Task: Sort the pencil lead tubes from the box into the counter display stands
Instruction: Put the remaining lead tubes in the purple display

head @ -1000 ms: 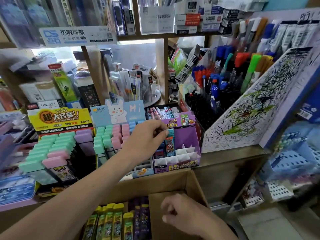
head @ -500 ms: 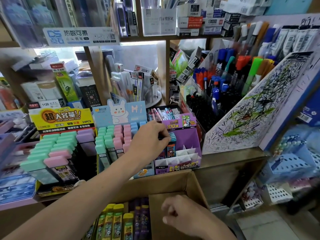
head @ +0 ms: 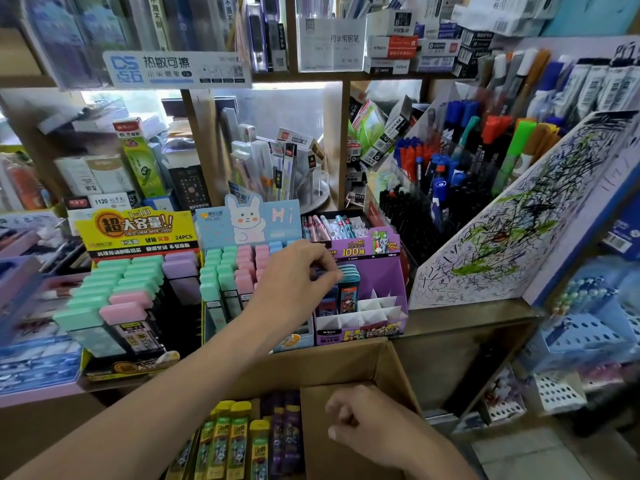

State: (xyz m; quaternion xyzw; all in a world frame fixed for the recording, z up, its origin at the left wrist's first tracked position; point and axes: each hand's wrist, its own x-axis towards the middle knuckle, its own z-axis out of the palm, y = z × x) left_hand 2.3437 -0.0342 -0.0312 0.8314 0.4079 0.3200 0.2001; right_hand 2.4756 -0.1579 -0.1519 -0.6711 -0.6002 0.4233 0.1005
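Observation:
My left hand (head: pixel 294 282) reaches into the purple display stand (head: pixel 384 275) on the counter. Its fingertips are pinched on a dark-capped lead tube (head: pixel 325 299) in the back row, right beside a teal-capped tube (head: pixel 348 289) that stands upright in its slot. The front white slots hold nothing. Below, the open cardboard box (head: pixel 346 358) holds yellow-capped green tubes (head: pixel 228 441) and purple tubes (head: pixel 287 434) lying in rows. On the box's inner flap rests my right hand (head: pixel 367 427), fingers curled, holding nothing.
Left of the purple stand are a blue bunny stand (head: pixel 249 220) and a yellow stand (head: pixel 138 233), both filled with pastel-capped tubes. A pen rack with a scribbled test card (head: pixel 502 244) rises at the right. Blue perforated baskets (head: pixel 581 341) hang below the counter edge.
The teal-capped tube held above the purple stand has gone down into its slot. My left hand's fingers have shifted just left of it. My right hand stays on the flap.

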